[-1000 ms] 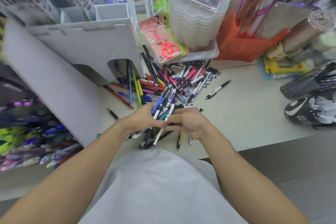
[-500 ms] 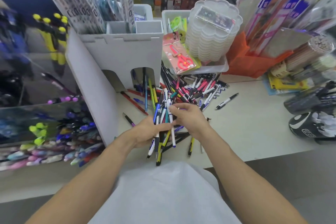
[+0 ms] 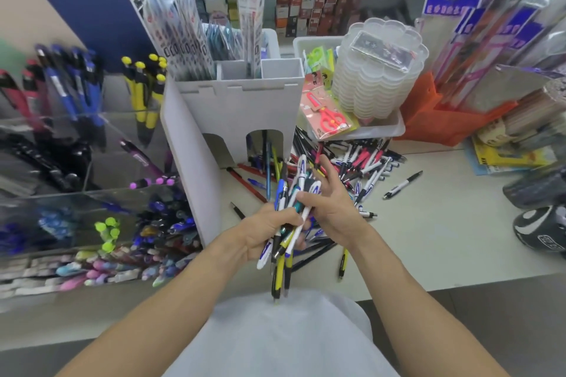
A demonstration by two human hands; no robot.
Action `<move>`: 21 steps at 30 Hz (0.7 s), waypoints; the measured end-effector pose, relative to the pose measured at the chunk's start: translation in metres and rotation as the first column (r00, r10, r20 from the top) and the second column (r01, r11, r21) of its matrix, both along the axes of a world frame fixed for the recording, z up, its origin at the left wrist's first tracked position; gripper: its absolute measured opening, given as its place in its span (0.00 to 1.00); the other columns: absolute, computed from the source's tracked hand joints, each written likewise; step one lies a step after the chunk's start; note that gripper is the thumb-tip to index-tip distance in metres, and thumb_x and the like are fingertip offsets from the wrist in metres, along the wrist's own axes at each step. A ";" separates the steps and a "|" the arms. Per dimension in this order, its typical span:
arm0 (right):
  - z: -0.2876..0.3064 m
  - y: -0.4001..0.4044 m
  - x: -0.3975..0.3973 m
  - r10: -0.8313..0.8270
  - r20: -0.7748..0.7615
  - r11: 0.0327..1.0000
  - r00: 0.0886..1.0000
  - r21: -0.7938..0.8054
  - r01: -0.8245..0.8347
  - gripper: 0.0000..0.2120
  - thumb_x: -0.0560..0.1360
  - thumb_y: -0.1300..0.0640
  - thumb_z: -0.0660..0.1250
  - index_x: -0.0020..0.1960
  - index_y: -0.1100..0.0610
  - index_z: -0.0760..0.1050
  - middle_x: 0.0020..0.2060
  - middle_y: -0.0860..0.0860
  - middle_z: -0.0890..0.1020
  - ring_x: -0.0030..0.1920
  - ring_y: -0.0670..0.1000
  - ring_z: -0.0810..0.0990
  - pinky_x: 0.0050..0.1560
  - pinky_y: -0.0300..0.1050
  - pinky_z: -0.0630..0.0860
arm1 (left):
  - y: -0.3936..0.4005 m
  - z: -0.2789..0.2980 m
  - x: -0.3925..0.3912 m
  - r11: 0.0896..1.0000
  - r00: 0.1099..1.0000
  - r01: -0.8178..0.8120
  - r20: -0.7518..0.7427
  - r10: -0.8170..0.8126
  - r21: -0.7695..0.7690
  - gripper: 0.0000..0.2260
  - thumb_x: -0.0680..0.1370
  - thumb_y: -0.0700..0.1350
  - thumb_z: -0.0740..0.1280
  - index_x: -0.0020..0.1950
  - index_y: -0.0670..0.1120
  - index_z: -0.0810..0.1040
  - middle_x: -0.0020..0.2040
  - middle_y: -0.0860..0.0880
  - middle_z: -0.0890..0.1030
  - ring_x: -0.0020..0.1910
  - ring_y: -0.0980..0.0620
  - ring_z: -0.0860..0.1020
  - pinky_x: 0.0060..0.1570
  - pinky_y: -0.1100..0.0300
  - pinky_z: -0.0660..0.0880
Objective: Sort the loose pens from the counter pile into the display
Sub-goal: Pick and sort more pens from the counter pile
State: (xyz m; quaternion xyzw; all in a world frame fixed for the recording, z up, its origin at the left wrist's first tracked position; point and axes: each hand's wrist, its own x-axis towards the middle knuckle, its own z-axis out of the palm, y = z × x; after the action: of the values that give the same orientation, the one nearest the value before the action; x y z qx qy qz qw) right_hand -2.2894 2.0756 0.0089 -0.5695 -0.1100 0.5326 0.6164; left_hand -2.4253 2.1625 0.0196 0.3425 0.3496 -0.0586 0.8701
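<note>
1. White, blue and yellow barrels make up the bundle of pens that my left hand grips in a closed fist, lifted off the counter with the tips hanging down toward my body.
2. My right hand sits just right of that fist, thumb and forefinger pinching a white pen that stands in the bundle; its other fingers spread up past the bundle's top ends.
3. Beyond and to the right of the grip, the loose pile is spread across the counter, and one white pen with a black tip lies apart, further right.
4. Under my hands a few dark and yellow pens lie on the counter.
5. Left of the grip stands the clear display, its compartments holding blue, yellow, purple and pastel pens.
6. Between the display and the pile rises a white cardboard organiser; a few pens lie in its arched opening.
7. Red scissors in a pack lean behind the pile.
</note>
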 end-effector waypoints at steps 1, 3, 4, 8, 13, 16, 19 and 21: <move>0.000 0.002 0.001 -0.009 -0.078 0.999 0.997 0.044 0.012 0.42 0.75 0.75 0.68 0.79 0.45 0.58 0.66 0.48 0.76 0.52 0.54 0.83 0.41 0.44 0.81 | -0.002 0.001 0.000 0.999 1.000 0.018 0.006 -0.018 -0.027 0.13 0.67 0.34 0.68 0.50 0.38 0.74 0.38 0.40 0.75 0.29 0.45 0.75 0.39 0.50 0.80; -0.004 0.006 -0.001 -0.029 -0.087 0.997 0.996 0.075 0.036 0.42 0.72 0.78 0.68 0.78 0.49 0.62 0.67 0.55 0.77 0.49 0.54 0.84 0.44 0.46 0.82 | -0.005 -0.002 0.000 0.998 0.999 0.032 0.002 -0.032 -0.057 0.14 0.67 0.31 0.67 0.51 0.37 0.75 0.39 0.38 0.75 0.32 0.44 0.77 0.43 0.46 0.81; -0.006 0.007 -0.005 -0.052 -0.053 0.996 0.997 0.075 0.055 0.41 0.72 0.78 0.69 0.77 0.50 0.64 0.67 0.55 0.77 0.50 0.53 0.84 0.46 0.47 0.82 | -0.007 -0.004 -0.001 0.998 0.999 0.029 -0.016 -0.030 -0.062 0.14 0.67 0.30 0.66 0.52 0.37 0.75 0.39 0.38 0.76 0.34 0.43 0.79 0.43 0.45 0.81; -0.018 0.002 -0.022 -0.053 0.149 0.999 0.987 0.001 0.054 0.38 0.71 0.77 0.70 0.74 0.50 0.68 0.63 0.51 0.79 0.56 0.52 0.83 0.54 0.49 0.81 | -0.015 -0.015 -0.015 0.989 0.997 0.000 -0.080 -0.012 -0.146 0.17 0.65 0.34 0.70 0.53 0.35 0.75 0.42 0.37 0.77 0.33 0.44 0.79 0.41 0.48 0.80; -0.022 -0.008 -0.044 -0.084 0.370 0.993 0.925 -0.050 0.110 0.25 0.76 0.66 0.73 0.70 0.53 0.73 0.52 0.48 0.83 0.52 0.45 0.83 0.55 0.42 0.80 | -0.019 -0.026 -0.036 0.993 0.994 0.035 -0.097 -0.046 -0.116 0.13 0.68 0.40 0.75 0.51 0.36 0.83 0.46 0.37 0.82 0.42 0.41 0.82 0.48 0.48 0.82; -0.017 -0.005 -0.052 -0.158 0.434 0.978 0.887 -0.052 0.200 0.15 0.79 0.58 0.70 0.65 0.55 0.76 0.48 0.46 0.83 0.48 0.40 0.82 0.50 0.39 0.79 | -0.021 -0.022 -0.039 0.999 0.994 0.046 -0.102 -0.044 0.017 0.12 0.68 0.39 0.75 0.51 0.37 0.84 0.46 0.35 0.83 0.43 0.40 0.83 0.51 0.49 0.81; -0.017 0.000 -0.053 -0.200 0.453 0.967 0.869 -0.054 0.250 0.14 0.81 0.57 0.67 0.66 0.51 0.75 0.54 0.47 0.82 0.54 0.45 0.81 0.56 0.51 0.79 | -0.023 -0.012 -0.036 0.997 0.996 0.014 -0.088 -0.007 0.071 0.09 0.68 0.35 0.73 0.47 0.35 0.82 0.40 0.35 0.82 0.36 0.42 0.83 0.42 0.50 0.82; -0.014 0.003 -0.051 -0.215 0.386 0.970 0.897 -0.025 0.243 0.26 0.80 0.64 0.66 0.73 0.45 0.67 0.65 0.47 0.77 0.64 0.47 0.78 0.62 0.50 0.78 | -0.025 -0.006 -0.031 0.995 0.998 0.003 -0.067 0.004 0.101 0.10 0.69 0.32 0.72 0.49 0.34 0.79 0.37 0.35 0.80 0.32 0.42 0.81 0.39 0.50 0.81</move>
State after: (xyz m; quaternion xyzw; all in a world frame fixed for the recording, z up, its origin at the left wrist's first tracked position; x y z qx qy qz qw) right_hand -2.3409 2.0789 -0.0048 -0.6928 -0.1405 0.3392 0.6207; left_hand -2.4567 2.1371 0.0137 0.3839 0.3811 -0.0521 0.8394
